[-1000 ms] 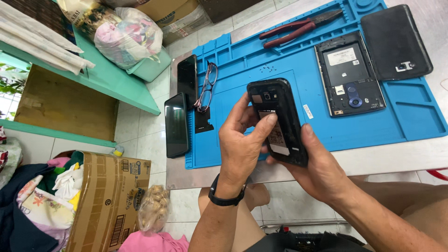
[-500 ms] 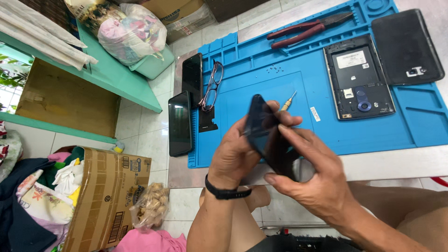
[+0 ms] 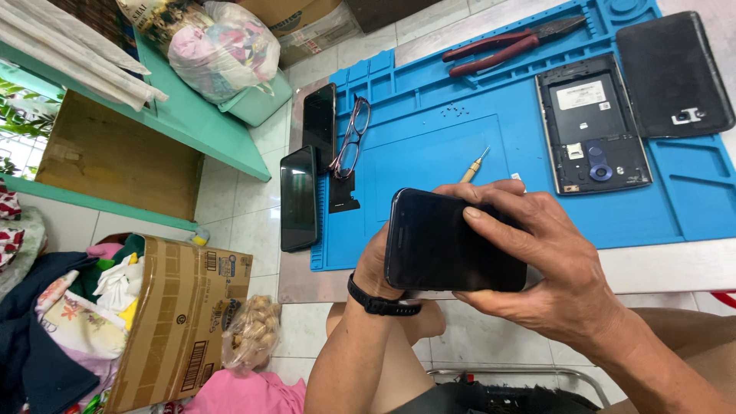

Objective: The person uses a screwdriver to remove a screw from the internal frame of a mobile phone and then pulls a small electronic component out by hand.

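Head view showed both hands' fingers (image 3: 491, 218) grasping a black rectangular glass-fronted phone (image 3: 452, 241), a wooden-handled screwdriver (image 3: 473, 166) just beyond them.

A blue silicone repair mat (image 3: 429, 146) is spread over the worktop (image 3: 659, 264). At its 1 o'clock corner a pair of red-handled pliers (image 3: 498, 50) is laid. An opened phone chassis (image 3: 592, 126) is seen at 2 o'clock, with a black back cover (image 3: 673, 73) just beside it. A pair of glasses (image 3: 350, 138) rests on the 9 o'clock edge, beside two dark phones (image 3: 308, 169). A small screwdriver (image 3: 473, 166) lies near the mat's middle. A cardboard box (image 3: 180, 318) stands on the floor at 8 o'clock.
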